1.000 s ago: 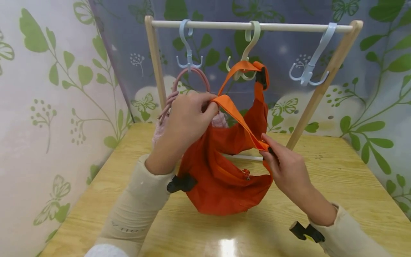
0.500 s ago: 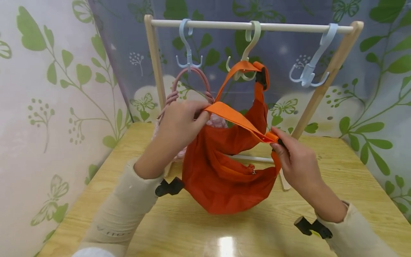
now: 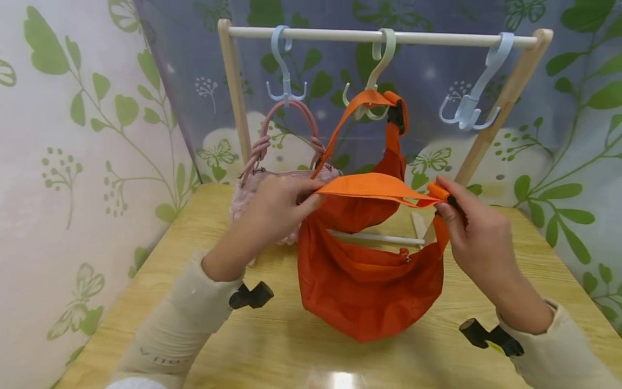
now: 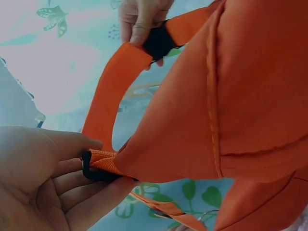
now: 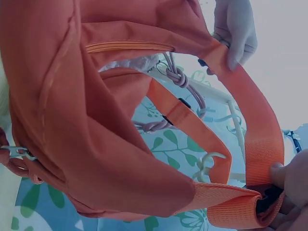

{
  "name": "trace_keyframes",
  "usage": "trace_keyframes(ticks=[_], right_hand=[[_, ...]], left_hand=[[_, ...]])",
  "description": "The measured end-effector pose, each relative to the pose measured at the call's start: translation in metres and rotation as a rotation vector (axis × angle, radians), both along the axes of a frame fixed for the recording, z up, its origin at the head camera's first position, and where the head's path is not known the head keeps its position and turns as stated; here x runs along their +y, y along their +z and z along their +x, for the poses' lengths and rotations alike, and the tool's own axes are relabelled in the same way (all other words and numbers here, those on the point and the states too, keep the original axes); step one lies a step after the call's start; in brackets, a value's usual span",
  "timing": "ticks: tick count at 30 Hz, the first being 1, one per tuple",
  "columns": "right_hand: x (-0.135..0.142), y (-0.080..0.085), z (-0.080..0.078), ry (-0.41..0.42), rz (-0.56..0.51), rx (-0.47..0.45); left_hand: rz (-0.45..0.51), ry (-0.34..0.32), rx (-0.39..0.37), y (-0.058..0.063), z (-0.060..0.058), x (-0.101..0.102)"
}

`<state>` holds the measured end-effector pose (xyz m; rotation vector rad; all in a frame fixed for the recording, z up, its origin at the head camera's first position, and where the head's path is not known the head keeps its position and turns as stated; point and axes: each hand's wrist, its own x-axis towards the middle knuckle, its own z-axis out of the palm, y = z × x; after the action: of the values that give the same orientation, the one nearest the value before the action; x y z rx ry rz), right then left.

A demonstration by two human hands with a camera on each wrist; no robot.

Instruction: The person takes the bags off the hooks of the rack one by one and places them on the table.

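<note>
An orange-red shoulder bag hangs from its bright orange strap, which is stretched between both hands above the table. My left hand pinches the strap's left end, beside a black ring seen in the left wrist view. At the other end, my right hand grips the strap by a black buckle. Behind this bag, a second orange bag hangs by its strap from the pale green hook. The front bag partly hides it.
A fluffy pink handbag hangs from the left blue hook, close behind my left hand. The right blue hook holds nothing. All three hooks hang on the white bar of a wooden-legged rack standing on the wooden table.
Both hands have drawn the front bag rightward and apart from the hanging one. My left hand is lower, my right hand higher and further right, so the strap lies nearly level.
</note>
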<state>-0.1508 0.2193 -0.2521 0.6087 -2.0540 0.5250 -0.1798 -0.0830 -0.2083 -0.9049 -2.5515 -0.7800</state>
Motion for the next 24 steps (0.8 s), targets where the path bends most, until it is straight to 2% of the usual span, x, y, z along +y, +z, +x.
trace_keyframes(ticks=[6,11,17,24], right_hand=[[0.002,0.004,0.000,-0.011,-0.002,0.035],[0.004,0.007,0.001,-0.018,-0.012,0.046],[0.009,0.007,0.003,-0.015,0.005,0.038],[0.021,0.008,0.006,-0.067,0.083,0.018]], left_hand=[[-0.022,0.001,-0.023,-0.009,-0.002,0.001],[-0.029,-0.013,-0.072,-0.016,-0.005,0.004],[-0.025,-0.017,-0.087,-0.019,-0.005,0.007],[0.004,-0.026,-0.112,-0.021,-0.005,0.016]])
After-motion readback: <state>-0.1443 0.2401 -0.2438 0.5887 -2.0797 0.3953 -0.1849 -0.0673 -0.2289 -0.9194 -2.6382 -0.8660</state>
